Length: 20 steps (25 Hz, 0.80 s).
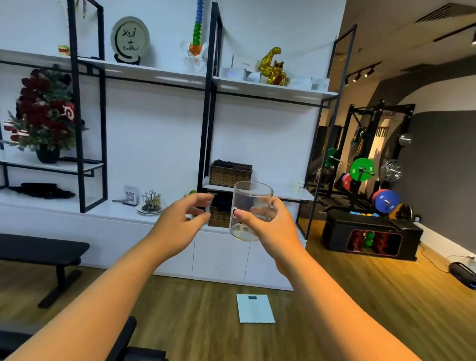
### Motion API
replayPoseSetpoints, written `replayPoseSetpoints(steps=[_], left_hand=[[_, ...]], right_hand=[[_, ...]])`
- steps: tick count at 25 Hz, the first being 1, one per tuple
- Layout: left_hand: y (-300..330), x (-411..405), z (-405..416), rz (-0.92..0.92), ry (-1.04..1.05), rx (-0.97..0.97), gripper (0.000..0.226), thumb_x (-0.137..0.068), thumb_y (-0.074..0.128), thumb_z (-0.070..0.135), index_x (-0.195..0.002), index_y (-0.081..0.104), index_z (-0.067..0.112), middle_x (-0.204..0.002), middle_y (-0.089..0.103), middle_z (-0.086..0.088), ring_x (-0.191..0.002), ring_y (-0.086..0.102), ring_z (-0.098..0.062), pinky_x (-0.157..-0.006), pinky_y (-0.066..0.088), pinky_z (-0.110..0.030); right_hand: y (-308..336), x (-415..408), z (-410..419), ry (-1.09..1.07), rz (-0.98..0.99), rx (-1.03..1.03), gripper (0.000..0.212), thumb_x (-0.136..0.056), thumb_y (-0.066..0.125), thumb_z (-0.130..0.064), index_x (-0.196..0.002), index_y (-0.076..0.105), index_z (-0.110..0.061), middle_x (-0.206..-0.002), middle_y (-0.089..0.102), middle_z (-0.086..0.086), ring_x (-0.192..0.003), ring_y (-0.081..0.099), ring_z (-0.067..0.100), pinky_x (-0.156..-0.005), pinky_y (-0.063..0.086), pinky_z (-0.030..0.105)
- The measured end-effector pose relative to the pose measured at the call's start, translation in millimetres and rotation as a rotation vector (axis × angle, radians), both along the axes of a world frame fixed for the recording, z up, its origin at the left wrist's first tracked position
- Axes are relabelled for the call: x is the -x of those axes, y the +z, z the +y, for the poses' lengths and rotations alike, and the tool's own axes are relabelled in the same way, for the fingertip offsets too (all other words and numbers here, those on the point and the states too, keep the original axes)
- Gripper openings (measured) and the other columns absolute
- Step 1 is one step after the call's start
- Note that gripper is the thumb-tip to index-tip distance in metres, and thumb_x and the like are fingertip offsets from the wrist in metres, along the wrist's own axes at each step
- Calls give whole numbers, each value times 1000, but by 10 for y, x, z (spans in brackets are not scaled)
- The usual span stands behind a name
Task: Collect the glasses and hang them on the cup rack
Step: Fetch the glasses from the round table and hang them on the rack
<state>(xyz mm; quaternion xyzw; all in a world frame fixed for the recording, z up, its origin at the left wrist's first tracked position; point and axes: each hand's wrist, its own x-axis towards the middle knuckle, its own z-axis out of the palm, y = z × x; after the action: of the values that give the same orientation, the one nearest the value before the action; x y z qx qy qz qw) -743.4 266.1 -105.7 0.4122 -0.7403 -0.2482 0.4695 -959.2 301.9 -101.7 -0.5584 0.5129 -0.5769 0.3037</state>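
Note:
My right hand [267, 226] grips a clear glass [250, 202] upright in mid-air in front of the white shelving, thumb on its near side and fingers round the back. My left hand [182, 218] hovers just left of the glass with fingers loosely curved and holds nothing. The cup rack [151, 201], a small metal stand on a round plate, stands on the white counter to the left of both hands, with what look like glasses on it.
A white counter [88, 209] runs under black-framed shelves. A wicker basket [230, 173] sits on the shelf behind the glass. A black bench [26, 248] stands at the left, a white scale [255, 308] lies on the wooden floor, and gym weights [363, 169] fill the right.

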Motion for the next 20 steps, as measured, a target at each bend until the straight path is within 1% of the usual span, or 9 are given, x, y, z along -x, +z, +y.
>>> replayPoseSetpoints(steps=[4,9,10,14,16,17,18,20], left_hand=[[-65,138,-652,44,-5,1,34,-104,61,17,-135,64,29,-128,66,16,-118,61,-2,-87,43,-14],[-42,158,-1605,68,-39,3,33,-103,62,17,-133,66,31,-130,67,16,-122,60,-5,-96,46,-24],[-34,154,-1827,56,-48,8,33,-104,62,17,-134,65,30,-130,66,16,-123,60,-5,-95,46,-23],[-37,31,-2712,-4,-57,-11,35,-105,60,19,-138,63,29,-133,65,15,-124,58,-4,-84,40,-8],[-60,-25,-3113,-9,-42,-11,35,-105,59,19,-139,63,29,-131,65,13,-122,59,-5,-76,43,-4],[-87,-29,-3308,-15,-38,-16,35,-105,59,18,-138,63,29,-130,66,12,-121,59,-5,-75,44,-3],[-119,-20,-3485,-20,-38,-22,35,-105,60,17,-138,63,29,-129,66,13,-120,60,-4,-79,44,-4],[-203,30,-3803,-19,-53,-21,35,-104,61,17,-135,64,32,-126,67,14,-119,61,-4,-93,48,-17]], right_hand=[[-47,106,-657,16,22,2,80,-75,92,-45,-142,52,-27,-129,64,-4,-107,62,2,-73,50,16],[-20,94,-1503,-1,13,-9,75,-76,92,-42,-138,53,-27,-127,65,-5,-111,64,4,-74,51,17],[-7,82,-1703,-12,14,-10,75,-76,92,-42,-138,53,-27,-127,65,-4,-111,64,4,-74,51,16],[60,52,-2544,-43,4,-1,75,-77,92,-39,-139,51,-27,-124,66,-7,-107,64,2,-65,50,10],[31,53,-2910,-55,-21,-3,76,-77,92,-39,-140,50,-27,-122,66,-9,-106,64,1,-63,50,9],[-12,59,-3102,-58,-26,-14,77,-78,92,-40,-141,50,-27,-123,66,-8,-106,64,1,-63,50,10],[-54,57,-3279,-61,-25,-24,77,-78,92,-40,-141,50,-27,-125,66,-7,-106,64,2,-64,50,11],[-155,64,-3631,-65,-18,-35,78,-77,92,-42,-141,50,-27,-125,65,-6,-104,63,2,-66,50,13]])
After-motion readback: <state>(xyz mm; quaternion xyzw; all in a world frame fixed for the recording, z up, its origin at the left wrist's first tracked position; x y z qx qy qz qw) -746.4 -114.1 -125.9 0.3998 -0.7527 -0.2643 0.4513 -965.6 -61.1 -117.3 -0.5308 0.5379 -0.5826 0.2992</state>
